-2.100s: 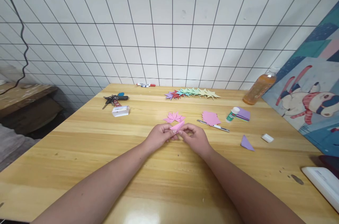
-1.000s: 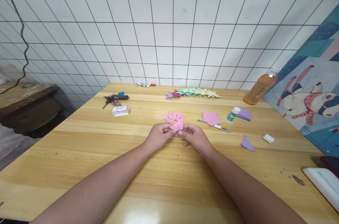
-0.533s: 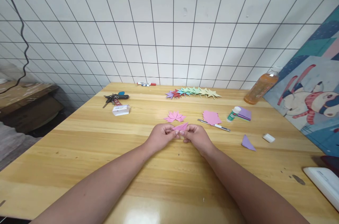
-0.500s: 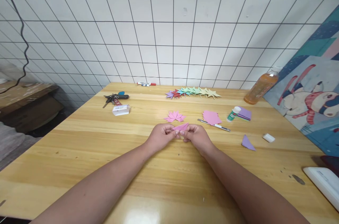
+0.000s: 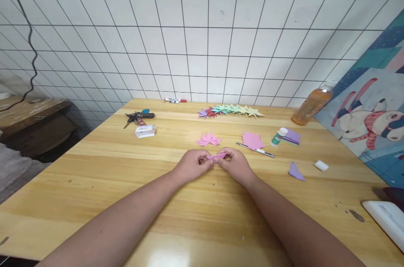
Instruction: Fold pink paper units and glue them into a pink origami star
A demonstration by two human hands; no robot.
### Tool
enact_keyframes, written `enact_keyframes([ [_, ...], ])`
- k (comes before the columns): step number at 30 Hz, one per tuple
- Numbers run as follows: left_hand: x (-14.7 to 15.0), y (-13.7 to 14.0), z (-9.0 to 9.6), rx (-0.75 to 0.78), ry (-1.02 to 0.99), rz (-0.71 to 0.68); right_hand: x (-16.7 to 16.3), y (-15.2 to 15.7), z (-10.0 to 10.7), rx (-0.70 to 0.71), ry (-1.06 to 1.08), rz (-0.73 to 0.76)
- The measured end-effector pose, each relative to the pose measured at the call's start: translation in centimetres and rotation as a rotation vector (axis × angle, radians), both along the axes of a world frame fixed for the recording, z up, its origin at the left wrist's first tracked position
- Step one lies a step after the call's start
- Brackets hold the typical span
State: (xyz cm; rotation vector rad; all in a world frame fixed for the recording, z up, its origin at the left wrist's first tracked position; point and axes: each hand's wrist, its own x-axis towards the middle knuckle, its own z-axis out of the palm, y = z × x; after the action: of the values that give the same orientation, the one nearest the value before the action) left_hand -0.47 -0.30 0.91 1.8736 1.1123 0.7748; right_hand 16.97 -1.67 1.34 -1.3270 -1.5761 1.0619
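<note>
A small folded piece of pink paper (image 5: 216,156) is pinched between my two hands above the middle of the table. My left hand (image 5: 193,163) grips its left end with thumb and fingers. On its right end, my right hand (image 5: 235,165) is closed with the thumb along the lower edge. Just beyond my hands lies a pink origami piece (image 5: 208,139) with several points. To its right rests a stack of pink paper sheets (image 5: 252,141), with a slim craft knife (image 5: 267,153) along its near edge.
At the back is a row of multicoloured folded paper stars (image 5: 232,109). Rightward stand a glue stick (image 5: 279,137), purple paper sheets (image 5: 292,136), a purple triangle (image 5: 296,171), an eraser (image 5: 321,165) and a bottle (image 5: 312,104). Keys (image 5: 138,117), a white box (image 5: 145,131) and a marker (image 5: 175,100) lie left.
The pink paper has tilted and now looks narrower and flatter between my fingers. Both hands have stayed nearly in place, and the view has shifted slightly.
</note>
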Motion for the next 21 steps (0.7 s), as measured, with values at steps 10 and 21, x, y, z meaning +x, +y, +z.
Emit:
enact_keyframes([
  [10, 0.03, 0.29, 0.77, -0.179, -0.313, -0.006, 0.37, 0.00, 0.28, -0.100, 0.085, 0.033],
  [21, -0.06, 0.41, 0.10, -0.122, -0.219, -0.014, -0.05, -0.05, 0.62, -0.064, 0.174, 0.029],
])
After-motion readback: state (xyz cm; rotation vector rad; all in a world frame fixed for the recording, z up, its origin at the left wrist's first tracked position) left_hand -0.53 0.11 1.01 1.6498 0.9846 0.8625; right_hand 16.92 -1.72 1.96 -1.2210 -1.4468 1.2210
